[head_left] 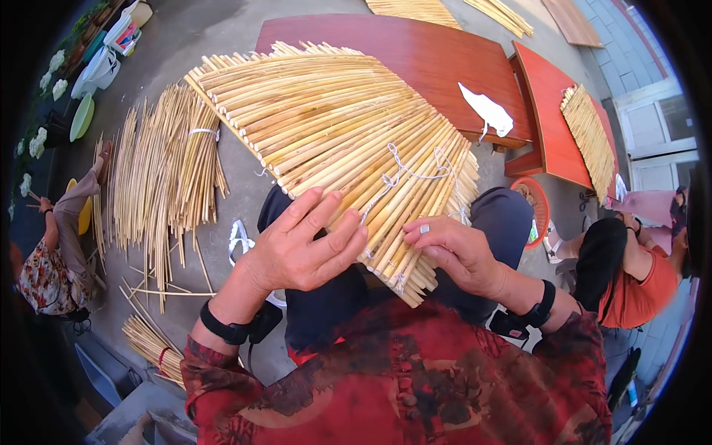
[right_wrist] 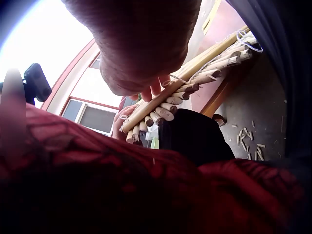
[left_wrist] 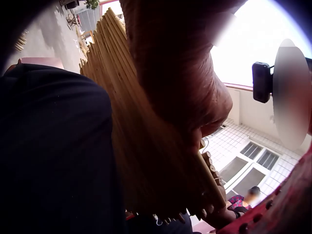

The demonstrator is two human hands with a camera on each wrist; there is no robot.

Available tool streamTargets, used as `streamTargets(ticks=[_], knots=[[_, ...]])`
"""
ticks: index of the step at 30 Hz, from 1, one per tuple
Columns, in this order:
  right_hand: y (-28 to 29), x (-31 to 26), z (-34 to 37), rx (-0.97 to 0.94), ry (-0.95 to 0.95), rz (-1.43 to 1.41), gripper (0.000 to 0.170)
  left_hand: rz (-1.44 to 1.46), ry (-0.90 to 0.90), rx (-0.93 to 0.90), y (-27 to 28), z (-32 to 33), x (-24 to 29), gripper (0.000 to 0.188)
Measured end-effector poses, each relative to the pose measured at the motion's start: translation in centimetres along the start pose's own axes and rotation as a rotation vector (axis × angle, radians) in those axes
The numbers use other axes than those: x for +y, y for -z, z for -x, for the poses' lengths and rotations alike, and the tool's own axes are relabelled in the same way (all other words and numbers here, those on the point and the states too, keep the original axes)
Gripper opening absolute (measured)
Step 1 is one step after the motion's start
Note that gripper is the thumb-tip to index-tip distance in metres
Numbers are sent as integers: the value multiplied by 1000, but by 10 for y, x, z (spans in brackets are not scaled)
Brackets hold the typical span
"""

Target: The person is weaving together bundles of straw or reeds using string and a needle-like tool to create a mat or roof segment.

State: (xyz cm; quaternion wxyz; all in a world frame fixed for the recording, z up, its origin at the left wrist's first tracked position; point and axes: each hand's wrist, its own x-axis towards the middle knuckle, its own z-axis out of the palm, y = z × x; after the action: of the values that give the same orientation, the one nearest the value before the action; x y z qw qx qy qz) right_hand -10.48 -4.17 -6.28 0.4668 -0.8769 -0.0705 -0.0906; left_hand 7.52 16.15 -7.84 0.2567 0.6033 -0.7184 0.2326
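A fan-shaped mat of pale sticks [head_left: 319,119], bound with white string [head_left: 397,174], lies over the person's lap and the dark red table edge. The left hand [head_left: 304,241] rests on the mat's near left edge with its fingers loosely spread. At the narrow near end, the right hand [head_left: 460,252], with a ring, touches the sticks, its fingers bent near the string; whether they pinch it is unclear. Stick undersides [left_wrist: 141,146] fill the left wrist view below the left hand [left_wrist: 185,83]. Cut stick ends [right_wrist: 165,113] show under the right hand [right_wrist: 141,53].
Loose sticks [head_left: 148,170] and a tied bundle [head_left: 154,348] lie on the ground at left. A white cloth [head_left: 487,111] is on the dark red table [head_left: 445,59]. Another mat [head_left: 588,137] lies on a red table. An orange basket [head_left: 535,222] and seated people flank the lap.
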Motion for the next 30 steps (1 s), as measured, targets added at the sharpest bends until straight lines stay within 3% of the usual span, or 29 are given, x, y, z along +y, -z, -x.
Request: streamTargets(ticks=[9,14,21,23,26,30], knots=[[-25,8,7,-3,102,9,14,27,16,-45,-7,19,22,22],[-24,8,1,-10,197,160,16,28,39,34,-16,25,21,21],[-25,13,-12,-23,130,89,17,65,76,-53,-9,30,11,26],[-23,16,-16,-11,84,33,15,77,237,13,-4,30,12,36],[-20,18,-20,-17,74,-14,15,104,336,47,-7,42,18,44],[-17,18,-23,-53,54,-20,15,122,283,90,-6,40,15,40]])
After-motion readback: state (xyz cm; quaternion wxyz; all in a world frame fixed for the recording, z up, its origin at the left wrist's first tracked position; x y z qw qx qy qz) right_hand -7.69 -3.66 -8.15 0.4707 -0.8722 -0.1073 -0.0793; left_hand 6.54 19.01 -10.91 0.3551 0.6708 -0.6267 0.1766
